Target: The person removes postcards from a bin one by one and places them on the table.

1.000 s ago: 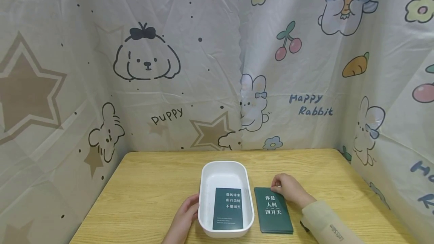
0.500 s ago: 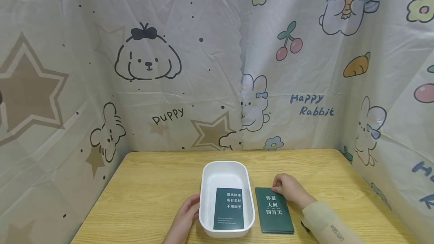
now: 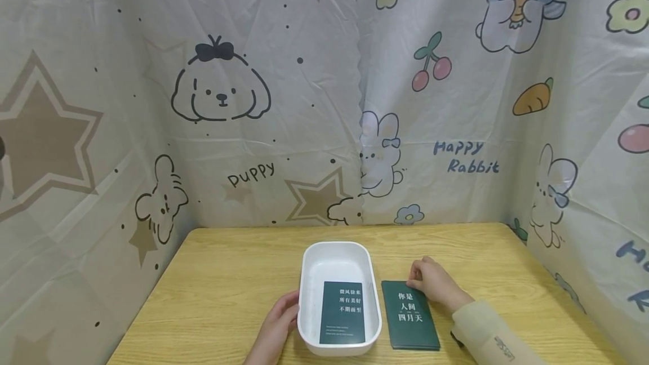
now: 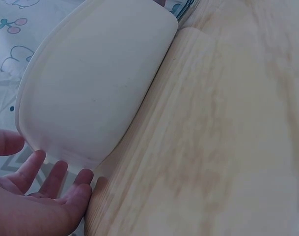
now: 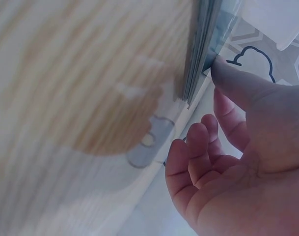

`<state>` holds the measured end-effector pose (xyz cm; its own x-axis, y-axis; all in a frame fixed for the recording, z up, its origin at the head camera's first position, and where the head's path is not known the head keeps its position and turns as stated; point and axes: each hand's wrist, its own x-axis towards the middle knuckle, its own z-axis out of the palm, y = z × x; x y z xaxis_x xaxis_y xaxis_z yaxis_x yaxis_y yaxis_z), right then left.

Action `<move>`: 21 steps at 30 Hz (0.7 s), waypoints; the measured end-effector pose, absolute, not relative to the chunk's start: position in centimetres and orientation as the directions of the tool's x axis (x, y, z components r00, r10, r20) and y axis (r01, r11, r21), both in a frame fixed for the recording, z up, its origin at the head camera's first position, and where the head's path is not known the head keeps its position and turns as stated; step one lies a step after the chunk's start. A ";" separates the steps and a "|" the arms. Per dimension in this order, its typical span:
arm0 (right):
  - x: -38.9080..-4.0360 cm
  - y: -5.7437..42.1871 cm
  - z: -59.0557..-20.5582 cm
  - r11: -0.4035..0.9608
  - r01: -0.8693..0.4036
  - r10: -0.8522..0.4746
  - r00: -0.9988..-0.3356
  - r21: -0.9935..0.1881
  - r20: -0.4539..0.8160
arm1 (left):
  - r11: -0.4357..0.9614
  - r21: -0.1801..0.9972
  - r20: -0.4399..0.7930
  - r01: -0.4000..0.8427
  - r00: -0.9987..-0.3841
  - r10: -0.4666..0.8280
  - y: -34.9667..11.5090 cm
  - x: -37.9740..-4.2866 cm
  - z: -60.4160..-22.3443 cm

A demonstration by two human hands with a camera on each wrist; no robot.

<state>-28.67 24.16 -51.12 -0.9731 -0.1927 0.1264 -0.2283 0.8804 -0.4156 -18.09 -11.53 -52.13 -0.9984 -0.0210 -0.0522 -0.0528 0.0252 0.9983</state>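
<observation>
A white rectangular tub (image 3: 307, 258) sits on the table, with a dark green card (image 3: 342, 320) lying face up inside it. My left hand (image 3: 276, 325) rests at the tub's left side. In the left wrist view, the fingertips (image 4: 58, 169) meet the tub's wall (image 4: 95, 83), loosely bent and not wrapped round it. To the right of the tub lies a stack of green cards (image 3: 412, 325) with white writing. My right hand (image 3: 436, 281) pinches the top card at its far edge. In the right wrist view, the thumb (image 5: 230, 78) presses on the card face, the other fingers curled beyond the edge.
The wooden table (image 3: 238, 263) reaches back to a hanging cloth (image 3: 304, 128) printed with cartoon animals, stars and fruit. Cloth also hangs on both sides. The tub and the card stack stand close together near the front.
</observation>
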 end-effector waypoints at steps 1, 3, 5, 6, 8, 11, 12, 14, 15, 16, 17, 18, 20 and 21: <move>-28.7 24.1 -51.1 0.882 -0.227 -0.192 -0.973 -0.413 0.125 | 0.023 0.998 -0.054 -0.055 -0.998 -0.022 -11.5 -18.1 -52.1; -28.6 24.1 -50.9 0.884 -0.224 -0.190 -0.974 -0.411 0.121 | 0.021 0.998 -0.055 -0.055 -0.998 -0.023 -11.5 -18.1 -52.2; -28.6 24.0 -50.9 0.885 -0.220 -0.190 -0.975 -0.410 0.114 | 0.020 0.998 -0.058 -0.058 -0.998 -0.026 -11.5 -18.1 -52.2; -28.6 24.0 -50.9 0.885 -0.220 -0.191 -0.975 -0.410 0.112 | 0.020 0.998 -0.052 -0.053 -0.998 -0.024 -11.6 -18.1 -52.2; -28.6 24.0 -50.9 0.884 -0.223 -0.196 -0.975 -0.411 0.107 | 0.020 0.999 -0.048 -0.049 -0.999 -0.023 -11.6 -18.1 -52.2; -28.5 24.0 -50.9 0.882 -0.225 -0.200 -0.974 -0.413 0.103 | 0.020 0.999 -0.047 -0.047 -0.999 -0.023 -11.6 -18.1 -52.2; -28.5 24.0 -50.9 0.882 -0.227 -0.202 -0.974 -0.414 0.104 | 0.021 0.999 -0.049 -0.049 -0.999 -0.023 -11.6 -18.1 -52.2; -28.5 23.9 -50.8 0.883 -0.225 -0.201 -0.974 -0.413 0.102 | 0.020 0.998 -0.058 -0.058 -0.998 -0.025 -11.5 -18.1 -52.1; -28.4 23.9 -50.8 0.883 -0.225 -0.201 -0.974 -0.411 0.101 | 0.019 0.998 -0.062 -0.062 -0.998 -0.024 -11.5 -18.0 -52.1; -28.4 23.9 -50.7 0.884 -0.224 -0.201 -0.975 -0.411 0.099 | 0.021 0.998 -0.063 -0.064 -0.998 -0.023 -11.5 -18.0 -52.0; -28.3 23.8 -50.6 0.884 -0.223 -0.200 -0.975 -0.410 0.098 | 0.023 0.998 -0.066 -0.067 -0.998 -0.023 -11.5 -18.0 -52.0; -28.3 23.8 -50.5 0.885 -0.223 -0.202 -0.975 -0.408 0.094 | 0.023 0.997 -0.067 -0.067 -0.998 -0.023 -11.5 -18.0 -52.0; -28.2 23.7 -50.3 0.887 -0.221 -0.204 -0.975 -0.405 0.085 | 0.024 0.998 -0.066 -0.067 -0.998 -0.024 -11.5 -18.0 -52.0; -28.1 23.7 -50.2 0.888 -0.216 -0.203 -0.976 -0.406 0.077 | 0.023 0.998 -0.061 -0.061 -0.998 -0.021 -11.5 -18.0 -52.0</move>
<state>-28.09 23.71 -50.18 -0.9762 -0.2029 0.0769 -0.2165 0.8876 -0.4065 -17.97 -11.51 -51.96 -0.9979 -0.0214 -0.0609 -0.0613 0.0225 0.9979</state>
